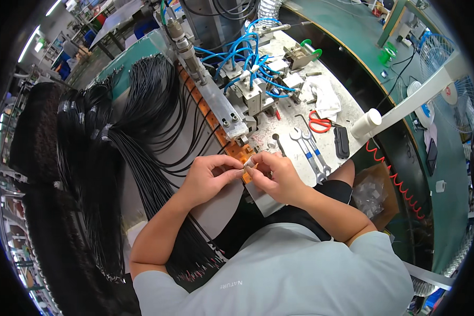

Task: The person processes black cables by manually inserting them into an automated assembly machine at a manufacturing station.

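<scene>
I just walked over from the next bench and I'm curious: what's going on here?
Someone in a grey shirt has the left hand and right hand together, fingers almost meeting over the near end of an orange strip. Whatever is between the fingers is too small to make out. Black cables lie bundled to the left. To the right, wrenches and red-handled scissors lie on the worktop.
</scene>
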The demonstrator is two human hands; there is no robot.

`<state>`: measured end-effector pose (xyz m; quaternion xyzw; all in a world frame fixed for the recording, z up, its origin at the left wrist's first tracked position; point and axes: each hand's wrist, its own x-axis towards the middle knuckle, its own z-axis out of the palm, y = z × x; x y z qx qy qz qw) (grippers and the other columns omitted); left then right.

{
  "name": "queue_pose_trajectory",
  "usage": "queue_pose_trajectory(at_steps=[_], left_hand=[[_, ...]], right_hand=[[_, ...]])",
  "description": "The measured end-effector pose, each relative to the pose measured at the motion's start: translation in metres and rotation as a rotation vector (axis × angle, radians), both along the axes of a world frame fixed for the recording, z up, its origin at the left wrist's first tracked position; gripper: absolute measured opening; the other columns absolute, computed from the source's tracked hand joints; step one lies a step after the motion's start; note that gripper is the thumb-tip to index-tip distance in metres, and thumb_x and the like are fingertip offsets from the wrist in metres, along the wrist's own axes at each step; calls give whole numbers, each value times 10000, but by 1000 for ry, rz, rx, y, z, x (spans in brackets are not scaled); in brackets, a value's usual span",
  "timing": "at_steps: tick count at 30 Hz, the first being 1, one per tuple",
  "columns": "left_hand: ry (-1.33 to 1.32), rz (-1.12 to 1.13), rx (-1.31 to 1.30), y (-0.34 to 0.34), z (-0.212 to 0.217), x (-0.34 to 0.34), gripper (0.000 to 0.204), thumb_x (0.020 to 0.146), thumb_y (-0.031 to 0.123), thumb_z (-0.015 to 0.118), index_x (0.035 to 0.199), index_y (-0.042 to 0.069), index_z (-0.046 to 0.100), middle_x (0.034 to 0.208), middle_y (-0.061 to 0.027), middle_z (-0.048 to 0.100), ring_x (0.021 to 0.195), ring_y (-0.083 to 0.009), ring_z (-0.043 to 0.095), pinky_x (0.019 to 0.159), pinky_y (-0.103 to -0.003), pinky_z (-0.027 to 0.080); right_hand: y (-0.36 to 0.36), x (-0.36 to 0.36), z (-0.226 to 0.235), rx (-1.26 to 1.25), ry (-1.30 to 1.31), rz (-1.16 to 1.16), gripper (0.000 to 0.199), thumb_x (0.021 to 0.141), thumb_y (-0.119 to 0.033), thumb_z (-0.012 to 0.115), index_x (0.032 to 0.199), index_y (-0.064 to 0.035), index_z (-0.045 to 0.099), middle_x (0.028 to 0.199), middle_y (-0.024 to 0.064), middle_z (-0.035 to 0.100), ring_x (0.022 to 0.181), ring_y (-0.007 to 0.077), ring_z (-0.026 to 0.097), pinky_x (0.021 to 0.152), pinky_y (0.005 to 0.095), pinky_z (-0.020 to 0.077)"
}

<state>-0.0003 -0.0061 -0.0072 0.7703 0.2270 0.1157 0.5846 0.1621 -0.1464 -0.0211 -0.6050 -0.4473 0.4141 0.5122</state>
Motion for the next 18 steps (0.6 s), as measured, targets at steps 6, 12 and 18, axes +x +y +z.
queue_pose_trajectory(at_steps=[6,12,18], left_hand=[[-31,-51,-391,4,12,-1,145,886,78,693,1003,-6,707,920,-20,706,824,-69,636,739,-211,500],[-59,25,-367,-6,5,1,123,863,56,695,971,0,703,858,-58,707,767,-112,651,717,-252,521],[-19,-40,915,8,-9,4,144,785,85,717,927,61,718,794,-89,688,713,-241,639,655,-333,513]], right_hand=[[6,10,-4,275,-158,46,131,909,-121,667,946,-26,583,754,59,638,592,126,582,603,287,419],[19,15,-9,656,-854,-73,172,913,-162,680,904,-31,569,684,47,556,532,150,470,496,279,357],[30,34,-56,86,-120,-207,181,930,-171,654,842,-31,579,666,30,576,567,149,509,537,269,387]])
